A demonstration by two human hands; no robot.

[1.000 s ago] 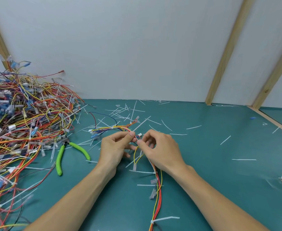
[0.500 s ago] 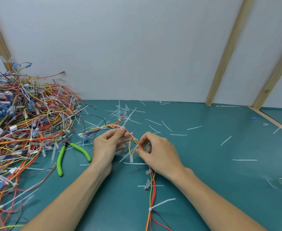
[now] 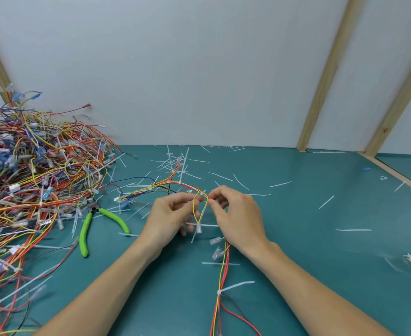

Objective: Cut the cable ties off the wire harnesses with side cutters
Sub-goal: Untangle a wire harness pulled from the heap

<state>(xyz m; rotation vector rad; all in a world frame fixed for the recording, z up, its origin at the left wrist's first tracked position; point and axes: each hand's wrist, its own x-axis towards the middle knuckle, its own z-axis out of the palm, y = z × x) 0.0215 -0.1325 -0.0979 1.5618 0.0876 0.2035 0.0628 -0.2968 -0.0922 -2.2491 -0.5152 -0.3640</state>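
Note:
A wire harness of red, orange and yellow wires runs from the bottom edge up between my hands and off to the left. My left hand and my right hand each pinch it near a small white cable tie, where a yellow wire loop hangs down. Another white cable tie sits lower on the harness with its tail pointing right. The green-handled side cutters lie on the table left of my left hand, untouched.
A big tangled pile of wire harnesses fills the left side. Cut white tie pieces are scattered over the teal table. A white wall with wooden battens closes the back; a wooden strip runs at the right.
Both hands have shifted along the harness and pulled it slightly; the yellow loop now hangs between them. The cutters have stayed on the table.

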